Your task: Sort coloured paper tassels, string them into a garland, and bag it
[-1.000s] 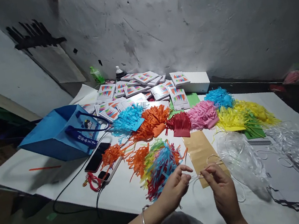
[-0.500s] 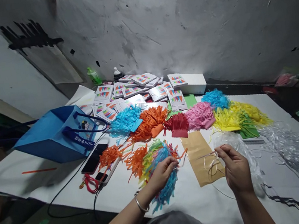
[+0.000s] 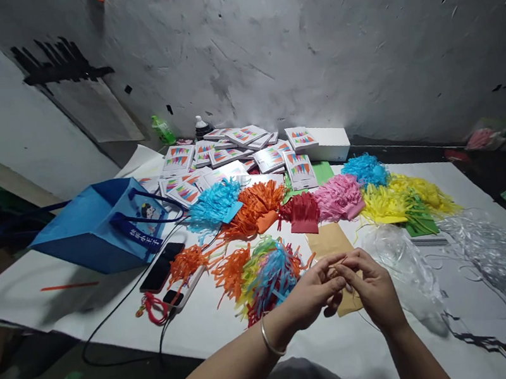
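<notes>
My left hand (image 3: 315, 292) and my right hand (image 3: 372, 289) meet fingertip to fingertip over a tan paper sheet (image 3: 331, 242) at the table's near edge. Both pinch a thin clear ribbon, which is barely visible between the fingers. A silver bangle sits on my left wrist. Just left of my hands lies a mixed-colour bundle of paper fringe tassels (image 3: 269, 273). A crumpled clear plastic bag (image 3: 403, 258) lies to the right of my right hand.
A row of fringe tassels in blue (image 3: 212, 203), orange, red, pink (image 3: 339, 196), yellow and green crosses the white table (image 3: 34, 294). Behind it are several printed packets (image 3: 228, 155) and a white box. A blue bag (image 3: 100, 225), phones and cables lie left; shredded clear ribbon (image 3: 498, 253) lies right.
My hands were apart half a second ago, left on the mixed tassel bundle and right holding looped ribbon. They have come together over the tan paper.
</notes>
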The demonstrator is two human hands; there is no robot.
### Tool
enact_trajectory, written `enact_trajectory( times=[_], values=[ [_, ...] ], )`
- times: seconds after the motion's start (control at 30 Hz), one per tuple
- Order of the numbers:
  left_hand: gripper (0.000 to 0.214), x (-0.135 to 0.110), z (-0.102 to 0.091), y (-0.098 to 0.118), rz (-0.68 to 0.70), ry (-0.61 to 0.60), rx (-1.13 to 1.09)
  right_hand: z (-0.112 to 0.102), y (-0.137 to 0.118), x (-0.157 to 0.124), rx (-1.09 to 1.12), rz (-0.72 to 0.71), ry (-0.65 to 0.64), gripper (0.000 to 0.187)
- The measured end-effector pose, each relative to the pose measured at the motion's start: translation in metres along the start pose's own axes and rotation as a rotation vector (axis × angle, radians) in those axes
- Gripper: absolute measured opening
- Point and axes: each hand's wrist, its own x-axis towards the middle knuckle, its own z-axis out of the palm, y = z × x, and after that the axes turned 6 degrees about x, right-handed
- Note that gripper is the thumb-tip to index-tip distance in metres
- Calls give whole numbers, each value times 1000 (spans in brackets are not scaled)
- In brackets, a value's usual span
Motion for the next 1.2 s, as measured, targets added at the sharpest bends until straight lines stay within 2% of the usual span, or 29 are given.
enact_trajectory(
  times=[0.13, 0.27, 0.33, 0.43, 0.57, 0.8, 0.9, 0.97, 1.03, 1.07, 1.1, 1.13, 1.2],
  values=[
    [35, 7, 3, -2, -81, -26, -134, -7, -1, 0, -42, -18, 67, 19],
    [37, 7, 4, -4, -145, 35, -148, -11, 0, -2, -31, -21, 95, 20],
    [43, 9, 7, -7, -109, 70, -157, -10, 1, -4, -29, -25, 107, 18],
    [59, 12, 15, -14, -18, 48, -153, -8, 4, -7, -22, -28, 116, 15],
    [40, 13, 19, -23, -32, 49, -128, -10, 10, -9, 38, -3, 181, 17],
    [49, 8, 14, -30, -91, 127, 76, -10, 21, -14, 145, 68, 312, 24],
    [51, 6, 14, -39, -121, 88, 166, -3, 24, -16, 291, 133, 331, 26],
    [48, 1, 13, -50, -145, 14, 348, -7, 28, -16, 454, 244, 303, 29],
    [39, -5, 7, -64, -172, -90, 618, -28, 35, -17, 560, 381, 295, 35],
    [31, -9, 2, -71, -172, -121, 757, -46, 40, -18, 565, 435, 319, 38],
    [26, -13, -5, -78, -157, -111, 885, -68, 45, -19, 525, 441, 405, 41],
    [31, -17, -15, -83, -130, -43, 996, -93, 51, -21, 466, 397, 539, 40],
    [47, -23, -39, -90, -53, 251, 1180, -144, 63, -25, 312, 254, 835, 34]
  ],
)
